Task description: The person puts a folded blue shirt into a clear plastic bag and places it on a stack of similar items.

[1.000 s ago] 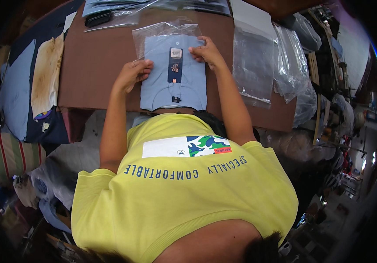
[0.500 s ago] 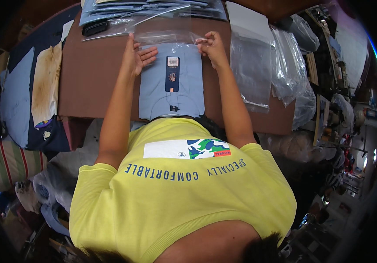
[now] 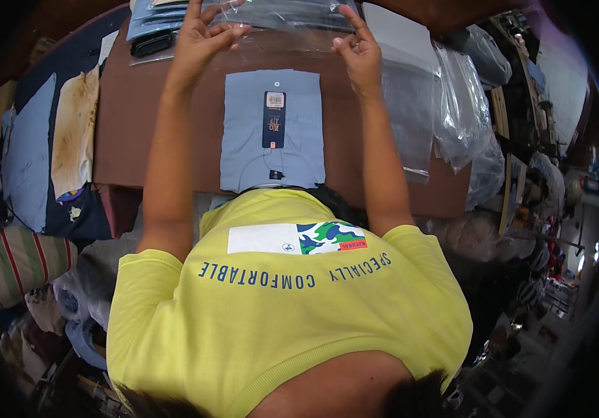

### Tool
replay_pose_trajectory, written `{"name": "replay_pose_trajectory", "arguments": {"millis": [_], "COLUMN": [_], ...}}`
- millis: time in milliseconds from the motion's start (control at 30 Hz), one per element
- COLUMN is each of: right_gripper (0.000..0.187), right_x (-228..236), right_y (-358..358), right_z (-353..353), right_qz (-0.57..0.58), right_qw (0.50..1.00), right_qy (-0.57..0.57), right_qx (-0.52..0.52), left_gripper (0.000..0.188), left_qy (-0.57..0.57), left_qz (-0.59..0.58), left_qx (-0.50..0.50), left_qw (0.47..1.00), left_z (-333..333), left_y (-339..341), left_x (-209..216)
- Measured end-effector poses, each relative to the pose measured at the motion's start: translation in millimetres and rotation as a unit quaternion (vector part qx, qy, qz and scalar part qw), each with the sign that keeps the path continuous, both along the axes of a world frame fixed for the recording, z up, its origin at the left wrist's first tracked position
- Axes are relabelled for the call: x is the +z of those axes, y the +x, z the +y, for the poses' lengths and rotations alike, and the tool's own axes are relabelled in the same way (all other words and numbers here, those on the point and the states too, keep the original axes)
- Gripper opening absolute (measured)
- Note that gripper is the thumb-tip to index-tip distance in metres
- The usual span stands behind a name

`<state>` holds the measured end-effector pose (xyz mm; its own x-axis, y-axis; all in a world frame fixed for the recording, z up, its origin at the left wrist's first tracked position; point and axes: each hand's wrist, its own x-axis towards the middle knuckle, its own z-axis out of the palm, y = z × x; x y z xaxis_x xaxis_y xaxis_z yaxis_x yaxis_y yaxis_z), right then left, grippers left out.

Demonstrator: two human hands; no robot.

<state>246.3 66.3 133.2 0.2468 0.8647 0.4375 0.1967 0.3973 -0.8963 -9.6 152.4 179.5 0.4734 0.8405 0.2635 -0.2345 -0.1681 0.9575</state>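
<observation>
I am watching both hands working at the far side of the bench [image 3: 139, 150]. The left hand [image 3: 205, 35] and the right hand [image 3: 355, 45] are each pinching an upper corner of a clear plastic bag [image 3: 278, 42], fingers narrow and closed on the film, pulling it taut between them. Holding it by two corners this way is keeping the thin sheet flat and spread rather than crumpling.

Nearer the body than the fingers, the folded light-blue shirt [image 3: 271, 132] is lying flat on the brown bench top, collar toward the person, with a dark hang tag [image 3: 273, 120] down its middle. The bag's lower part is reaching toward the shirt's far edge; whether the film is touching the cloth I cannot tell.

Just beyond the fingers a stack of already bagged shirts [image 3: 167, 10] is crowding the far edge, with a small dark object [image 3: 151, 44] just outside the left fingers. Outside the right fingers, loose clear bags [image 3: 411, 104] are lying on the bench and spilling over its side. Bare brown surface is showing on both flanks of the shirt, wider outside the left fingers. Off the bench edge on that side, blue and cream cloth pieces [image 3: 69, 132] are draped.
</observation>
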Motion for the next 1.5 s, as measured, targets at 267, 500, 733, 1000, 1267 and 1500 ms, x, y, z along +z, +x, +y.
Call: {"name": "replay_pose_trajectory", "arguments": {"millis": [267,500,733,1000,1267,1500], "right_gripper": [0.050,0.037,0.037,0.046,0.053,0.055], "right_x": [-96.2,-105.2,-98.0,-94.8,-88.2,-92.5], "right_y": [11.7,25.4,11.7,1.9,0.1,8.0], "right_z": [-3.7,-7.1,-28.6,-59.0,-52.4,-46.0], "right_qz": [0.118,0.181,0.193,0.188,0.057,0.017], "right_qw": [0.955,0.916,0.910,0.896,0.922,0.912], "right_qy": [-0.274,-0.357,-0.368,-0.403,-0.383,-0.411], "right_qx": [-0.005,0.010,-0.014,0.017,-0.001,0.011], "left_gripper": [0.088,0.064,0.049,0.038,0.018,0.022], "left_qy": [-0.224,-0.108,-0.011,0.013,-0.039,-0.304], "left_qz": [0.157,0.286,0.414,0.401,0.368,0.170], "left_qx": [0.047,0.199,0.242,0.193,0.178,0.071], "left_qw": [0.961,0.931,0.877,0.895,0.912,0.935], "left_z": [36.3,27.7,14.7,7.8,28.5,33.5], "left_y": [-0.6,4.1,-0.1,-3.5,-10.8,-29.6], "left_x": [-123.4,-153.5,-161.3,-158.4,-147.9,-150.1]}}
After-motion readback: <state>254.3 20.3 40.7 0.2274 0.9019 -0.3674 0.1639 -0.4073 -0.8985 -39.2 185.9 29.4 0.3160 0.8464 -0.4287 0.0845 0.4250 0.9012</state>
